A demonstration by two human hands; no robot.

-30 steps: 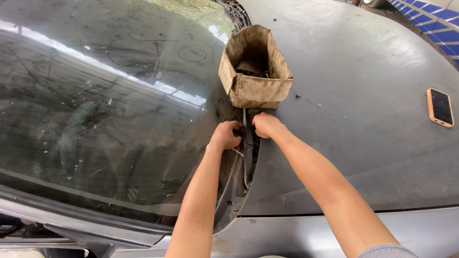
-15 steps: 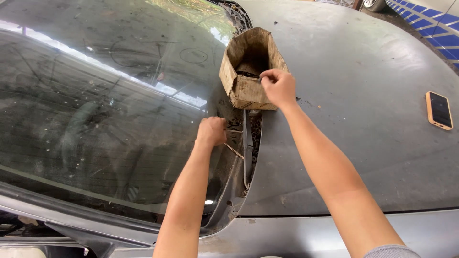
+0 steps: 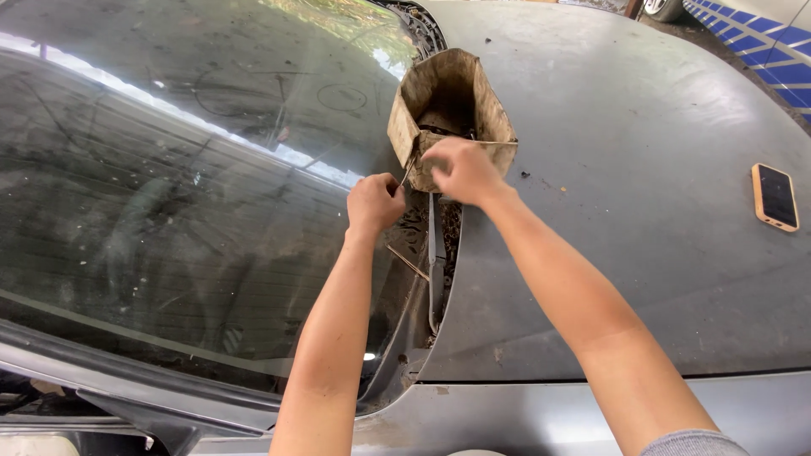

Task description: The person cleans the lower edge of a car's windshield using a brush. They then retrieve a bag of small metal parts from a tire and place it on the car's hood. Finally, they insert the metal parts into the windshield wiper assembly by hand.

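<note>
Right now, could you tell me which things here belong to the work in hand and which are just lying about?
In use:
- left hand, gripping a thin stick
- right hand, at the cardboard box
- debris-filled cowl gap

Lying about:
- phone on the bonnet
- windscreen

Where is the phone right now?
In the head view, the phone lies flat on the grey hood at the far right, apart from both hands and the cardboard box.

Grey car bonnet (image 3: 642, 211), dusty windscreen (image 3: 169, 194), daylight
</note>
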